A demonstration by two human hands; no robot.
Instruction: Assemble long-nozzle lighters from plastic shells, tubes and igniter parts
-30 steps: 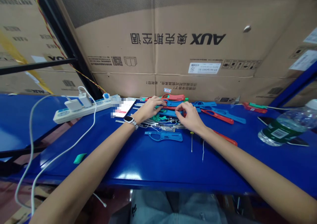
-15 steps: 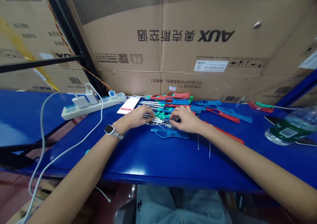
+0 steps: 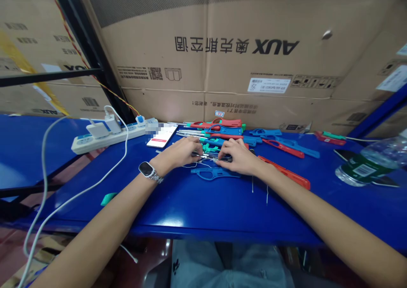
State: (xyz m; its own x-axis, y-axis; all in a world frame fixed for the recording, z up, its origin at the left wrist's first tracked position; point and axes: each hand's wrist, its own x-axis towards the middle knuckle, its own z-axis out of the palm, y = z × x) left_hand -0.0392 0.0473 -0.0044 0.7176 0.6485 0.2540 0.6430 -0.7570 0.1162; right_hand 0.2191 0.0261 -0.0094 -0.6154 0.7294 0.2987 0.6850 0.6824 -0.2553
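Observation:
My left hand (image 3: 182, 153), with a watch on its wrist, is closed with its fingertips on a thin metal rod (image 3: 197, 154). Just to the right, my right hand (image 3: 237, 155) pinches a small dark part (image 3: 225, 157), mostly hidden by the fingers. Between the hands lie small green plastic pieces (image 3: 208, 147) and slim silver parts with thin white wires. An open blue lighter shell half (image 3: 214, 173) rests just in front of them. Behind the hands is a stack of long-necked red lighters (image 3: 229, 122) and blue lighters (image 3: 227, 130).
A phone (image 3: 162, 135) and a white power strip (image 3: 104, 138) with chargers lie to the left. Blue and red shell halves (image 3: 284, 147) and a longer red shell (image 3: 286, 172) lie right. A water bottle (image 3: 365, 165) stands far right. Cardboard (image 3: 222, 71) walls the back.
The fingertips of both hands have come slightly nearer each other over the metal parts. My left forearm has shifted, and a green piece beside it shows more. The view has shifted slightly.

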